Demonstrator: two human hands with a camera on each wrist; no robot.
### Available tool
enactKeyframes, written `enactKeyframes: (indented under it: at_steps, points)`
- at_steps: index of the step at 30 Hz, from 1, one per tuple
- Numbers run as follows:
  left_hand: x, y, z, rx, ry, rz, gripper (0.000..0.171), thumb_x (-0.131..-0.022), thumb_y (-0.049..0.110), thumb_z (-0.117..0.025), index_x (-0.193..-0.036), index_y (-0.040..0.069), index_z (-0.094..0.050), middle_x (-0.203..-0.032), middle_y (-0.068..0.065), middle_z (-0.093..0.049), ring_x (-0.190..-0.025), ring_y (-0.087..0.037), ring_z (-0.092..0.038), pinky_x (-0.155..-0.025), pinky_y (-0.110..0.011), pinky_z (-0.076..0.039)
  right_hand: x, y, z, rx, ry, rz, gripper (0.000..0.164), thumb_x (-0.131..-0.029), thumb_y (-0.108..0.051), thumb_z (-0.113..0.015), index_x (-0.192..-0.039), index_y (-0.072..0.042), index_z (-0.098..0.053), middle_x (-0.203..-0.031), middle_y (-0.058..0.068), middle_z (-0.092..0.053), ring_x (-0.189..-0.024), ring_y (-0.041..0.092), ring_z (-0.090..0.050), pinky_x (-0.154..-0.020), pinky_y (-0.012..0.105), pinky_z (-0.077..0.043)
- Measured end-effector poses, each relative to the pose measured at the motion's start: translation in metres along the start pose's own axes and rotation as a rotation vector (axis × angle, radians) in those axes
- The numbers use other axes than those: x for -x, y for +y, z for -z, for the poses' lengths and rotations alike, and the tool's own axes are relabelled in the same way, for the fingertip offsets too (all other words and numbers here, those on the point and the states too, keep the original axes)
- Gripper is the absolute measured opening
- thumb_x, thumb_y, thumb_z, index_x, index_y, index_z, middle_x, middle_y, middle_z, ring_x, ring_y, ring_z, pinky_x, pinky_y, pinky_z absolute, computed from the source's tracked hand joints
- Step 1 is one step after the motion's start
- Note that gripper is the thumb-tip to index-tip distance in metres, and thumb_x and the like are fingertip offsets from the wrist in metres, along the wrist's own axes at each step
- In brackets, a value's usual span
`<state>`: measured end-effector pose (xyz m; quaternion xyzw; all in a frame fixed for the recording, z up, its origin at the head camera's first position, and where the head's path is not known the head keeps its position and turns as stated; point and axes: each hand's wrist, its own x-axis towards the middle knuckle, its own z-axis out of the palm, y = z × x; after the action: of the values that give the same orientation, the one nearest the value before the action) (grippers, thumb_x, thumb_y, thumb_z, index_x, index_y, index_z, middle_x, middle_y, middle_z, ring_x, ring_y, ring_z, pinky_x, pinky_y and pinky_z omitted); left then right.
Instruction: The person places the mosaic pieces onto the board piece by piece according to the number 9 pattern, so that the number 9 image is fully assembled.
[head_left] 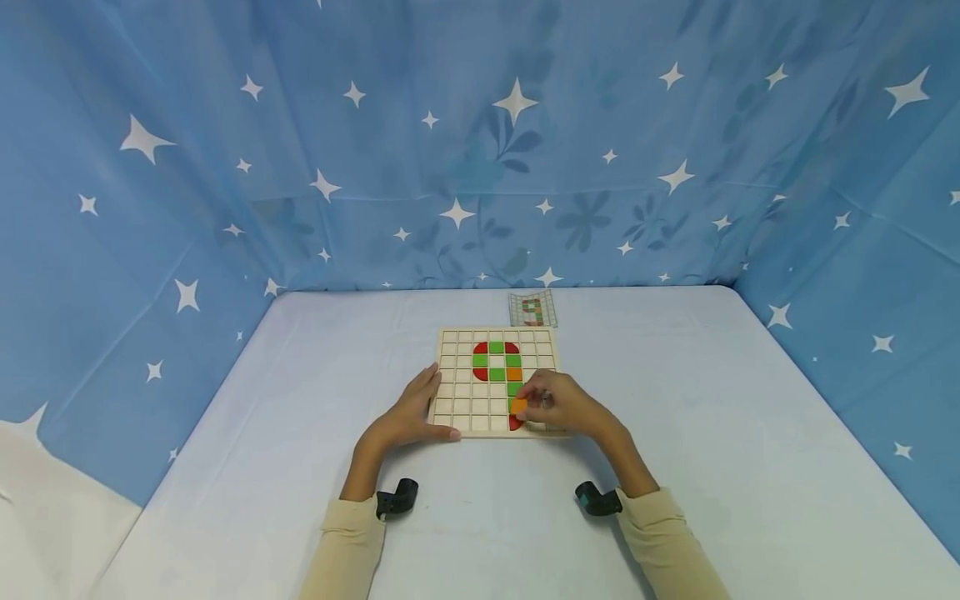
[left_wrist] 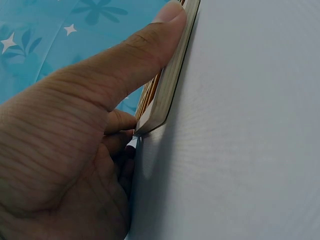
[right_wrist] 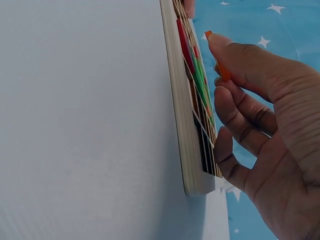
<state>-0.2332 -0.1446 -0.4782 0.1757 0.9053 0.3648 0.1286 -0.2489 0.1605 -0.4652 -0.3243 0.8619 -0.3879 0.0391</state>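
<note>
A wooden grid board (head_left: pixel 463 408) lies on the table, with red, green and orange tiles forming a figure like a 9. My left hand (head_left: pixel 408 412) rests against its near left corner. Its straight thumb (left_wrist: pixel 135 57) lies along the front edge and the fingers touch the left side. Over the lower part of the figure, my right hand (head_left: pixel 566 404) pinches an orange square tile (head_left: pixel 518 406) between thumb and fingertips. The right wrist view shows this orange tile (right_wrist: pixel 223 70) edge-on, raised above the board. A red rounded tile (head_left: pixel 514 422) sits just below it in the head view.
Behind the board lies a small pattern card (head_left: pixel 547 310) with a similar coloured figure. The white table (head_left: pixel 750 400) extends to both sides. Blue star-patterned curtain (head_left: pixel 465 158) stands at the back and sides. Each wrist wears a black camera (head_left: pixel 597 500).
</note>
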Motion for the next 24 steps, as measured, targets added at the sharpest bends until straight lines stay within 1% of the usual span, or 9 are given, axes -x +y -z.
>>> enactKeyframes:
  at_steps: [5, 10, 16, 20, 24]
  points:
    - [0.0, 0.001, 0.0, 0.001, 0.007, 0.001, 0.115, -0.074, 0.04, -0.084, -0.155, -0.001, -0.013, -0.166, -0.012, -0.003, -0.153, -0.033, -0.002, -0.121, -0.052, -0.015, -0.004, -0.001, -0.006, -0.002, -0.011, 0.01, 0.021, -0.083, -0.02, -0.079, -0.099, -0.01, -0.072, -0.086, 0.001, -0.063, -0.075, 0.01, -0.055, -0.064, 0.021, -0.049]
    - [0.0, 0.0, 0.0, 0.0, 0.011, -0.014, 0.114, -0.075, 0.038, -0.084, -0.155, -0.003, -0.014, -0.165, -0.014, -0.003, -0.153, -0.035, -0.003, -0.121, -0.053, -0.016, -0.007, -0.005, -0.013, 0.017, -0.011, 0.009, 0.021, -0.081, -0.021, -0.08, -0.097, -0.011, -0.073, -0.087, -0.002, -0.065, -0.082, 0.013, -0.057, -0.071, 0.022, -0.05]
    - [0.002, -0.002, -0.001, 0.003, 0.004, -0.011, 0.113, -0.075, 0.038, -0.084, -0.155, -0.002, -0.014, -0.165, -0.014, -0.003, -0.152, -0.035, -0.003, -0.121, -0.053, -0.016, -0.007, -0.009, -0.021, 0.054, -0.017, 0.018, 0.023, -0.081, -0.026, -0.081, -0.095, -0.01, -0.073, -0.087, 0.0, -0.066, -0.081, 0.014, -0.056, -0.071, 0.023, -0.049]
    - [0.001, 0.0, 0.0, 0.01, -0.001, -0.007, 0.113, -0.076, 0.04, -0.083, -0.155, -0.002, -0.014, -0.166, -0.014, -0.002, -0.153, -0.035, -0.002, -0.121, -0.053, -0.015, -0.01, -0.013, -0.022, 0.101, -0.03, -0.022, 0.025, -0.081, -0.029, -0.081, -0.097, -0.012, -0.074, -0.089, -0.004, -0.065, -0.081, 0.011, -0.053, -0.072, 0.023, -0.047]
    - [0.0, 0.0, 0.001, 0.006, -0.005, -0.011, 0.114, -0.076, 0.041, -0.083, -0.155, -0.001, -0.012, -0.166, -0.013, -0.002, -0.153, -0.034, -0.001, -0.122, -0.052, -0.014, -0.012, -0.015, -0.024, 0.138, -0.041, -0.065, 0.024, -0.08, -0.03, -0.081, -0.097, -0.015, -0.074, -0.09, -0.006, -0.064, -0.08, 0.011, -0.05, -0.07, 0.023, -0.045]
